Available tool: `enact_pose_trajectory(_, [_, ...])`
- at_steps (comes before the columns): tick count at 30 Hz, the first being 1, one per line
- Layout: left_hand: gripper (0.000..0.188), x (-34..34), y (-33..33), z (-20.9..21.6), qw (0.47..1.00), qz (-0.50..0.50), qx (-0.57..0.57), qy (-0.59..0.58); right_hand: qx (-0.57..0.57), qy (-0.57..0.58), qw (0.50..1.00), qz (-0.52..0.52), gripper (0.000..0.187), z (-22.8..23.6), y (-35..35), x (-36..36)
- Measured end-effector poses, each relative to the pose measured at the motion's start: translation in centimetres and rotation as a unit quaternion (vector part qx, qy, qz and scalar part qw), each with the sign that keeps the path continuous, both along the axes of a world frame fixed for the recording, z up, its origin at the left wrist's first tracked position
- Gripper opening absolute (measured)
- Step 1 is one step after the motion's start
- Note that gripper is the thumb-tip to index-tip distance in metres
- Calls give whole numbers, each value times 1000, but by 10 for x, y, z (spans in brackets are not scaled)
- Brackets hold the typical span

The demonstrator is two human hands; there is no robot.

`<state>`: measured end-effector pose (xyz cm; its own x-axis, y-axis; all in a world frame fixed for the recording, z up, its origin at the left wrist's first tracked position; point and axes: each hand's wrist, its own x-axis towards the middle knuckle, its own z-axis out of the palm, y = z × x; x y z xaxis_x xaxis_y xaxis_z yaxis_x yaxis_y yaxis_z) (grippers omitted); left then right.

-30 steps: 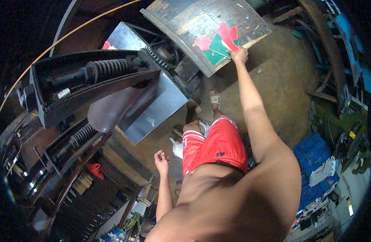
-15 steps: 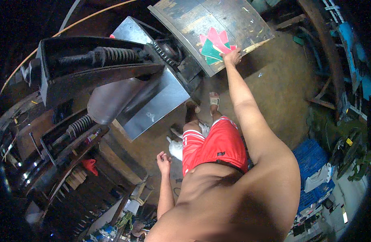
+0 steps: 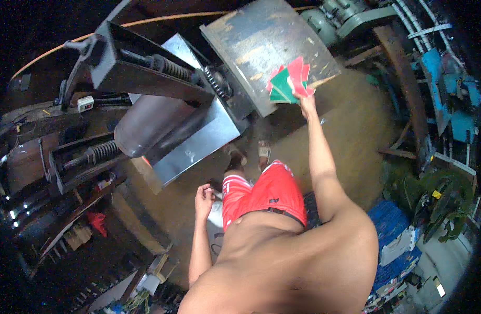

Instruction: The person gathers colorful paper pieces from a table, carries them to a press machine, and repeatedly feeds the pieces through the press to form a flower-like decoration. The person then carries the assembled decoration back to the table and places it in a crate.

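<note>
Stretched out ahead, my right hand point(image 3: 306, 101) grips a fanned bunch of flat red and green pieces point(image 3: 284, 87) by their near end. The pieces look like thin sheets with cut outlines; their material is unclear. They appear over the near right corner of a worn wooden tabletop point(image 3: 251, 39), and whether they touch it I cannot tell. Beside my left hip, my left hand point(image 3: 204, 200) hangs with nothing in it, its fingers loosely bent and apart.
At the left stands a machine with a large dark roller point(image 3: 151, 125), a coil spring point(image 3: 170, 67) and a shiny metal sheet point(image 3: 198, 149). A blue metal frame point(image 3: 444, 89) is at the right. Behind the tabletop sits a greenish motor-like machine point(image 3: 350, 18). A blue woven thing point(image 3: 384, 222) lies lower right.
The bunch is fanned differently, with a broad red piece now toward the right. My right hand has shifted to the bunch's near end. The view has moved; my left hand still hangs beside my hip.
</note>
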<state>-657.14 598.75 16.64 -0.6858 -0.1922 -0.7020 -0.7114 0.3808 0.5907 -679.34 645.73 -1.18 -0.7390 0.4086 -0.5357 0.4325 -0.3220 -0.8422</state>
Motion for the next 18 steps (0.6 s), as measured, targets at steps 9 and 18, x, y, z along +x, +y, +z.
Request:
enact_pose_trajectory(9, [29,-69,83,126,920,-161,-5,358,-258,181,922,224,56,206,-83,124])
enact_pose_trajectory(18, [25,-23,27,123,956,-82,-2,283,-254,136,913,289,47,198,-213,199])
